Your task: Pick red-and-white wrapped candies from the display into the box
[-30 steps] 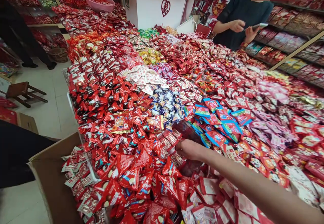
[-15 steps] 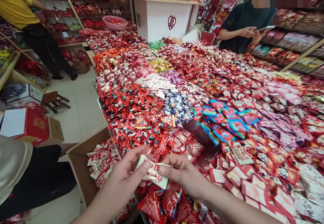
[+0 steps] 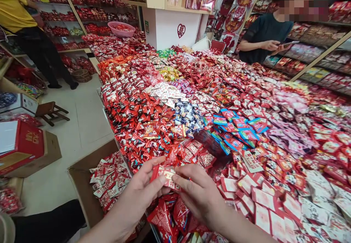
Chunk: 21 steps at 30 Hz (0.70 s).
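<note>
My left hand [image 3: 142, 193] and my right hand [image 3: 199, 195] meet over the near edge of a big display table [image 3: 192, 100] heaped with wrapped sweets. Between the fingertips of both hands is a small red and white sweet packet [image 3: 166, 173], held flat. Just beyond it lies a pile of the same small red and white packets [image 3: 199, 155]. Larger red packets [image 3: 170, 217] lie under my hands at the table's front.
An open cardboard box [image 3: 87, 184] with more packets stands on the floor at the left. A red-topped box [image 3: 24, 146] and a small wooden stool [image 3: 51, 111] are farther left. One person in yellow [image 3: 24, 19] stands by shelves; another in black [image 3: 267, 36] holds a phone.
One second ago only my right hand reached into the pile. Both hands have since come together on one packet, which now shows its red side instead of its white side.
</note>
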### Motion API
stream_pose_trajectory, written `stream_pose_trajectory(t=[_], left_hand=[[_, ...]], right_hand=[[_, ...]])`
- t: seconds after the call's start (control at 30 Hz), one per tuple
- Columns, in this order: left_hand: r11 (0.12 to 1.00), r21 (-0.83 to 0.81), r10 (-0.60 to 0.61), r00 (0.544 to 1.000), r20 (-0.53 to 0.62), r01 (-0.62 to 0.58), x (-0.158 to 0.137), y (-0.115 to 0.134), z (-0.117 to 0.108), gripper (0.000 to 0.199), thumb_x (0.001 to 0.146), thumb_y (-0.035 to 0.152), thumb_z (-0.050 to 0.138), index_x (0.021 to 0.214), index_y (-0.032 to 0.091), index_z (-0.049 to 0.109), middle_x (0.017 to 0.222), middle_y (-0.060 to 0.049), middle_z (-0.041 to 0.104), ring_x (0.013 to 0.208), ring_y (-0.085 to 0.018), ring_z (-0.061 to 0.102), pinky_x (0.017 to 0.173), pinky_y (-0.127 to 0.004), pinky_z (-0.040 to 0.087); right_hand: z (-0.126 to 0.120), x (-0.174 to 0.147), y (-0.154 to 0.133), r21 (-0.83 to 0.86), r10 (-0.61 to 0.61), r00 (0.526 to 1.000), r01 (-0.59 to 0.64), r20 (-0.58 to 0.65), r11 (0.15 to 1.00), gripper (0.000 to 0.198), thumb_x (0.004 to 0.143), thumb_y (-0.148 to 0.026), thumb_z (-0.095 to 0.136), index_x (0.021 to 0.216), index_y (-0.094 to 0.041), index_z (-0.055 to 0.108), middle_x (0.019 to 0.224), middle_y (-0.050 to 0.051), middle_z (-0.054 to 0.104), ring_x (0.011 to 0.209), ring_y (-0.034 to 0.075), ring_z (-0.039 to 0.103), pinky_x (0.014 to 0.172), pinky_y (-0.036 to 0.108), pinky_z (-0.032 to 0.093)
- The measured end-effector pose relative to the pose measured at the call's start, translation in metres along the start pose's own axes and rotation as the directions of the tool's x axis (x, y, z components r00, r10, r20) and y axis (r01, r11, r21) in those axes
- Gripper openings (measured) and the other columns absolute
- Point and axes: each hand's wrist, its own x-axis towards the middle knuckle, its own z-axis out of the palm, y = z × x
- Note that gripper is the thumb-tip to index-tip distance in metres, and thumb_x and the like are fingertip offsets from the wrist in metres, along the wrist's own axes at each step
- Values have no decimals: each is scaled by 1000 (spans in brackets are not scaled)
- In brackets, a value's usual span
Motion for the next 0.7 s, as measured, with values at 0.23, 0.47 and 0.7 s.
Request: stream_pose_trajectory(t=[0.23, 0.47, 0.7], left_hand=[[995, 28, 97, 994, 46, -99, 9, -3, 4, 63, 76, 23, 64, 127, 26, 27, 91, -2, 69, 80, -13, 63, 73, -23, 52], [983, 181, 11, 997, 80, -26, 19, -19, -4, 56, 74, 32, 66, 121, 25, 35, 87, -1, 70, 81, -15, 63, 77, -27, 52], [933, 355, 124, 982, -145, -66, 15, -15, -31, 48, 66, 46, 68, 109, 30, 53, 101, -2, 69, 84, -19, 65, 70, -19, 54]], right_hand=[[8, 3, -3, 786, 657, 728, -516, 193, 341, 32, 75, -35, 66, 102, -22, 55, 85, 3, 63, 74, 13, 60, 66, 25, 48], [22, -8, 0, 828, 691, 653, -543, 309, 142, 31, 60, -33, 77, 75, -17, 55, 66, -4, 59, 58, 7, 50, 56, 19, 38], [-30, -8, 60, 635, 817, 570, -663, 84, 397, 26, 72, -36, 66, 80, -15, 54, 62, -3, 55, 54, 7, 49, 52, 19, 40]])
